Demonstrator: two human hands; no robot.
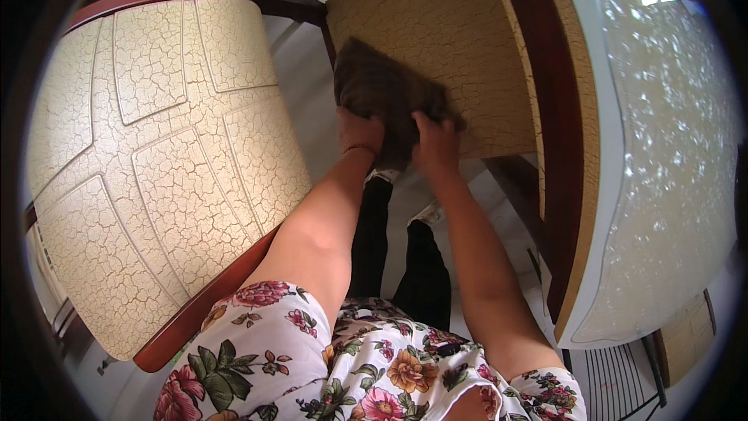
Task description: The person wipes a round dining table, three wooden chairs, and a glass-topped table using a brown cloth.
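Note:
A dark brown cloth (380, 85), bunched and a little blurred, hangs in front of me and overlaps the near-left part of a tan crackle-patterned chair seat (432, 11). My left hand (359, 131) grips its near left edge and wears a thin bracelet at the wrist. On the right side of the same cloth, my right hand (437, 143) pinches the fabric between thumb and fingers. Some fingertips are hidden in the folds. Whether the cloth touches the seat cannot be told.
Close on my left stands a chair with a cream crackle-patterned panel (169, 128) and a red-brown wooden frame (204, 298). A table with a glossy patterned cover (660, 187) rises on my right. A wire rack (613, 380) is low at the right. My feet are on the pale floor.

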